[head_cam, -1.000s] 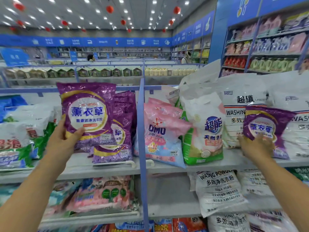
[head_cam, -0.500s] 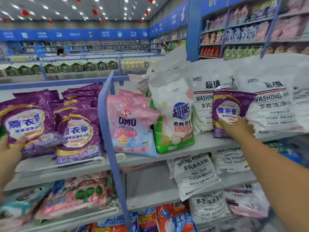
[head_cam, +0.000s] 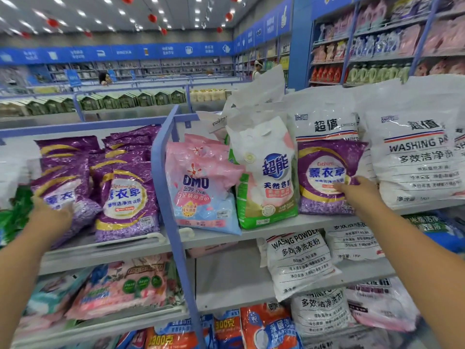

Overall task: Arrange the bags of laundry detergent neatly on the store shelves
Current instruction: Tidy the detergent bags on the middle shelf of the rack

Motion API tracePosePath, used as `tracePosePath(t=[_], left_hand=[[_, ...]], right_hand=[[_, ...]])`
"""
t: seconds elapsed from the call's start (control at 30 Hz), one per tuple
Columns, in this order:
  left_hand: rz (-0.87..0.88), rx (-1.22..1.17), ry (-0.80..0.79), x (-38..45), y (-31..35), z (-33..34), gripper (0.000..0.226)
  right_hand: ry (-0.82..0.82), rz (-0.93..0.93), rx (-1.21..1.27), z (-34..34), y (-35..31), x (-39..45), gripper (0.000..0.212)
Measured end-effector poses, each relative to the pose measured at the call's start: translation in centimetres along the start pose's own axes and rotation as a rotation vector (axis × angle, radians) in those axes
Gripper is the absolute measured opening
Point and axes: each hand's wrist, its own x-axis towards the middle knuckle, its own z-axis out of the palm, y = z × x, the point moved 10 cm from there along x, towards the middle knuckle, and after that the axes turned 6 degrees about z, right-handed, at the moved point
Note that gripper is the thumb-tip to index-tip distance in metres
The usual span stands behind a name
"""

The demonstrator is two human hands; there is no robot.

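My left hand [head_cam: 51, 216] grips a purple lavender detergent bag [head_cam: 63, 195] at the left end of the top shelf [head_cam: 251, 233], beside a row of matching purple bags [head_cam: 125, 195]. My right hand [head_cam: 359, 191] holds a second purple bag [head_cam: 324, 172] that stands upright among large white washing-powder bags [head_cam: 415, 147] on the right part of the same shelf. A pink OMO bag [head_cam: 201, 187] and a white-and-green bag [head_cam: 266, 172] lean between the two purple groups.
A blue upright post [head_cam: 166, 187] divides the shelf into left and right sections. Lower shelves hold pink, white and orange detergent bags [head_cam: 299, 263]. Behind stands another aisle with green boxes [head_cam: 113, 100]; a tall blue shelving unit [head_cam: 377, 46] rises at the right.
My left hand has lowered its purple bag onto the left end of the shelf beside the others. My right hand stays on the purple bag at the right. The view has swung to the right.
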Motion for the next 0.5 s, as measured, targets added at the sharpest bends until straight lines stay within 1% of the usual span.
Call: tracePosePath(t=[0.03, 0.1, 0.17, 0.2, 0.23, 0.27, 0.3, 0.33, 0.4, 0.43, 0.47, 0.5], left_hand=[[0.08, 0.094, -0.114, -8.0, 10.5, -1.9, 0.07], [0.292, 0.16, -0.08, -13.9, 19.0, -4.8, 0.058], [0.469, 0.062, -0.053, -17.9, 25.2, -6.5, 0.049], [0.571, -0.021, -0.023, -19.9, 28.3, -7.2, 0.046], [0.681, -0.097, -0.024, -22.1, 31.3, -7.6, 0.045], [0.782, -0.162, -0.038, -24.0, 33.7, -7.9, 0.046], [0.833, -0.218, -0.064, -26.0, 35.9, -8.3, 0.05], [0.834, -0.302, -0.127, -27.3, 37.2, -8.2, 0.056], [0.718, -0.459, -0.279, -29.1, 38.1, -7.5, 0.062], [0.658, -0.508, -0.347, -30.0, 38.2, -6.9, 0.058], [0.617, -0.548, -0.366, -30.4, 38.0, -6.7, 0.049], [0.583, -0.581, -0.339, -30.2, 37.1, -6.6, 0.041]], right_hand=[[0.074, -0.053, -0.03, -0.3, -1.0, -1.3, 0.03], [0.252, -0.238, -0.052, -1.2, -4.5, -5.8, 0.022], [0.387, -0.409, 0.087, -2.1, -8.1, -11.1, 0.021], [0.412, -0.466, 0.192, -2.3, -9.9, -13.7, 0.02], [0.402, -0.523, 0.27, -2.1, -11.7, -15.9, 0.019], [0.346, -0.554, 0.339, -1.4, -13.6, -17.9, 0.019], [0.25, -0.568, 0.395, 0.0, -15.2, -19.2, 0.017], [0.124, -0.55, 0.434, 2.0, -16.3, -20.2, 0.014], [-0.109, -0.505, 0.44, 7.1, -17.5, -22.7, 0.009], [-0.194, -0.505, 0.425, 9.6, -17.7, -24.1, 0.009], [-0.262, -0.499, 0.416, 11.8, -17.8, -25.6, 0.008], [-0.328, -0.491, 0.41, 13.9, -17.6, -26.7, 0.006]])
